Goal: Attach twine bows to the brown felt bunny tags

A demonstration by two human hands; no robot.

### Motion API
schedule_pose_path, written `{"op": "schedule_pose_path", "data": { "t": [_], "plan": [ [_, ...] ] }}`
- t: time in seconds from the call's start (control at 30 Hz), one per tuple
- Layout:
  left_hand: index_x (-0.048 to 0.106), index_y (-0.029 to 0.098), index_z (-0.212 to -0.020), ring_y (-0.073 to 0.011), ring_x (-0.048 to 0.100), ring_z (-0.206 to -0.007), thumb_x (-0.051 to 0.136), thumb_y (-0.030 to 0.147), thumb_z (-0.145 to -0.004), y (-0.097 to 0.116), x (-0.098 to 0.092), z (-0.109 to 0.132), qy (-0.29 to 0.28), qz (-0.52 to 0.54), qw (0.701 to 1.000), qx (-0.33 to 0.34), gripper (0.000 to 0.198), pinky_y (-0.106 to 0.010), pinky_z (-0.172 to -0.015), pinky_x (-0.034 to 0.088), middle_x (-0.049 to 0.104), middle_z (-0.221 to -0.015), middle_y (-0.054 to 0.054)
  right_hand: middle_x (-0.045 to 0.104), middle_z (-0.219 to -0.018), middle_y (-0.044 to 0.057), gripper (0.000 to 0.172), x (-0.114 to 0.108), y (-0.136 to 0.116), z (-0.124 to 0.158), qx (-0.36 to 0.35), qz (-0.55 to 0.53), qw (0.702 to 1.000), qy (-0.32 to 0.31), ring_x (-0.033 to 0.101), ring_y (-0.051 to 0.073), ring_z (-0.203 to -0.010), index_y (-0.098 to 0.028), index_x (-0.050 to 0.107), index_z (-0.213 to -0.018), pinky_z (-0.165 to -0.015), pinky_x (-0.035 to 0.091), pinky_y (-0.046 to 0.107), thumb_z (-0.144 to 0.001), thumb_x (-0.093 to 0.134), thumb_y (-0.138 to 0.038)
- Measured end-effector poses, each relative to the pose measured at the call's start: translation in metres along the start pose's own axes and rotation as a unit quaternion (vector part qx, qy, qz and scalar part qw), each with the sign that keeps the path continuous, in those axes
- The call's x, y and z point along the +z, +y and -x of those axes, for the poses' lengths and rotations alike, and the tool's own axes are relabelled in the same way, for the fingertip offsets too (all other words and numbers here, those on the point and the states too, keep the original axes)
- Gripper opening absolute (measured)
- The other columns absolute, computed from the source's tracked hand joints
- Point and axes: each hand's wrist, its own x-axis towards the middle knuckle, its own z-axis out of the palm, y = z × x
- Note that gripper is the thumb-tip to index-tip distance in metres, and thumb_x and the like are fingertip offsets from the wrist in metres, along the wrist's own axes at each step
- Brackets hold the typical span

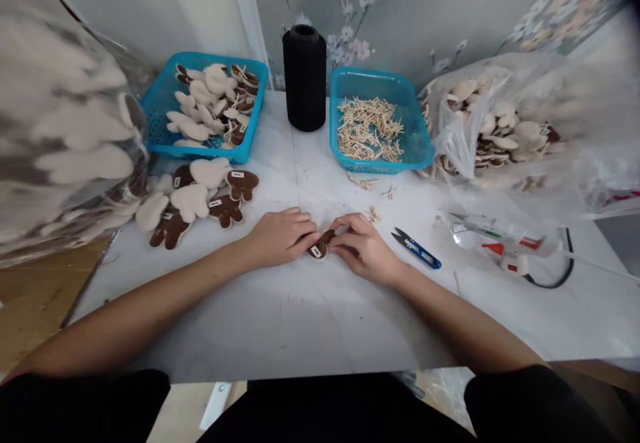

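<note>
Closest in view, the white tabletop [280,326] under both forearms, and on it the left hand [279,238] and right hand [363,248], meeting from either side around a small brown plush piece [320,245] with a white label, held between them near the middle of the tabletop. Fingers [302,222] of the left hand pressed together and slightly curled, their tips against the piece; fingers [345,228] of the right hand also together and bent over it, the two sets pinching it from opposite sides. Just right of the piece, closed blue-handled thread snips [416,248], then a white glue gun [500,246] with a black cord [555,282] farther right. Left of the piece, a loose heap of cream and brown plush shapes [193,200], some labelled. Beyond the piece, a few pale scraps [363,180], then a teal basket of plush shapes [163,106] up and to the left, a black thread cone [304,78] almost straight back, and a teal basket of pale strips [380,120] up and to the right. Farther right of that, a clear plastic bag of plush shapes [500,116].
</note>
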Motion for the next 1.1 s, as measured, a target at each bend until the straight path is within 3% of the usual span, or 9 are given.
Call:
{"op": "schedule_pose_path", "data": {
  "t": [0.17, 0.37, 0.47, 0.57, 0.7, 0.83, 1.1],
  "plan": [
    [0.06, 0.017, -0.08, -0.0164, 0.054, -0.079, 0.039, 0.033, -0.092, -0.003, 0.003, 0.001, 0.004, -0.011, 1.0, -0.001, 0.028, -0.026, -0.06, 0.035, 0.06, -0.077, -0.001, 0.06, -0.098, 0.008, 0.006, -0.009, -0.002, 0.001, 0.048, -0.165, 0.985, -0.008, 0.055, 0.019, -0.095, -0.02, 0.064, -0.084, -0.088, 0.044, 0.04, -0.083, 0.06, -0.024],
    [0.061, 0.017, -0.08, -0.0165, 0.054, -0.078, 0.039, 0.033, -0.092, -0.002, 0.005, 0.002, 0.022, -0.022, 1.0, 0.001, 0.03, -0.027, -0.057, 0.034, 0.062, -0.077, -0.003, 0.063, -0.081, 0.003, 0.016, -0.008, 0.003, 0.002, 0.143, -0.406, 0.902, 0.028, 0.06, 0.017, -0.088, -0.019, 0.057, -0.083, -0.084, 0.045, 0.037, -0.084, 0.059, -0.034],
    [0.062, 0.017, -0.079, -0.0173, 0.054, -0.077, 0.038, 0.034, -0.092, 0.001, 0.009, 0.002, 0.032, -0.041, 0.999, 0.0, 0.032, -0.027, -0.055, 0.033, 0.062, -0.076, -0.003, 0.056, -0.066, -0.002, 0.023, 0.002, 0.001, -0.001, 0.179, -0.464, 0.866, 0.049, 0.059, 0.016, -0.075, -0.021, 0.049, -0.082, -0.077, 0.046, 0.035, -0.084, 0.058, -0.042],
    [0.062, 0.017, -0.078, -0.0179, 0.055, -0.077, 0.042, 0.036, -0.09, 0.002, 0.01, 0.001, 0.038, -0.04, 0.998, -0.003, 0.03, -0.027, -0.053, 0.03, 0.062, -0.075, -0.003, 0.04, -0.054, -0.008, 0.029, 0.012, -0.001, -0.006, 0.189, -0.497, 0.846, 0.04, 0.044, 0.01, -0.053, -0.022, 0.042, -0.08, -0.059, 0.04, 0.027, -0.083, 0.057, -0.046],
    [0.06, 0.017, -0.07, -0.017, 0.054, -0.075, 0.04, 0.04, -0.091, -0.002, 0.007, -0.001, 0.014, 0.011, 1.0, -0.008, 0.038, -0.026, -0.054, 0.031, 0.061, -0.067, -0.002, 0.03, -0.053, -0.01, 0.03, 0.016, -0.002, -0.008, 0.187, -0.498, 0.847, 0.008, 0.028, 0.008, -0.048, -0.021, 0.04, -0.079, -0.052, 0.027, 0.023, -0.084, 0.056, -0.046],
    [0.058, 0.016, -0.061, -0.0153, 0.054, -0.071, 0.031, 0.039, -0.094, -0.006, 0.006, -0.006, 0.006, 0.059, 0.997, -0.045, 0.048, -0.025, -0.055, 0.031, 0.059, -0.061, -0.002, 0.031, -0.054, -0.009, 0.032, 0.012, -0.004, -0.007, 0.205, -0.474, 0.856, -0.017, 0.027, 0.008, -0.048, -0.021, 0.039, -0.08, -0.05, 0.023, 0.022, -0.084, 0.055, -0.049],
    [0.054, 0.017, -0.057, -0.015, 0.053, -0.07, 0.042, 0.031, -0.088, -0.007, 0.007, -0.004, 0.015, 0.054, 0.998, -0.019, 0.036, -0.024, -0.052, 0.029, 0.056, -0.059, -0.001, 0.03, -0.057, -0.008, 0.032, 0.008, 0.0, -0.004, 0.203, -0.43, 0.879, -0.034, 0.026, 0.008, -0.05, -0.021, 0.038, -0.08, -0.05, 0.021, 0.021, -0.085, 0.052, -0.05]
  ]
}}
